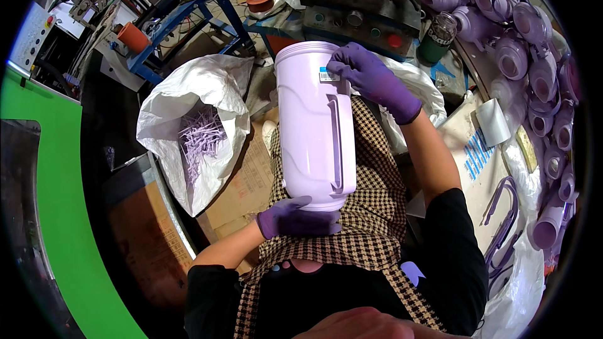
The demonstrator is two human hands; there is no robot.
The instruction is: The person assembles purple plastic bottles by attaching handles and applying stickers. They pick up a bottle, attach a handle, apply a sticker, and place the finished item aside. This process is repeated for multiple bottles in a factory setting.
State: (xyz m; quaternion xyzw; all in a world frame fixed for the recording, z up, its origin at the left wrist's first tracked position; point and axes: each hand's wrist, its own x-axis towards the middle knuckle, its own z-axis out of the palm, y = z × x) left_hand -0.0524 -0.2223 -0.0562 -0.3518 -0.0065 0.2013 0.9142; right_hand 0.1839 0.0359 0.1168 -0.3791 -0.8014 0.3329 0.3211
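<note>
A large lilac plastic jug (308, 125) with a long side handle (339, 144) lies before me over my lap, its threaded rim at the far end. My left hand (292, 218), in a purple glove, cups its near end, fingers passing underneath. At the far right of the jug, my gloved right hand (377, 81) has its fingertips pinched together against a small blue and white barcode sticker (327, 75). Those fingertips cover the sticker's right edge. What my left fingers do beneath the jug is hidden.
Left of me stands a white sack (160, 116) of thin lilac plastic scraps (201, 135). Several lilac jug bodies (512, 59) are piled along the right. A white roll (492, 122), blue sticker strips (478, 154) and purple straps (500, 220) lie on the right-hand board.
</note>
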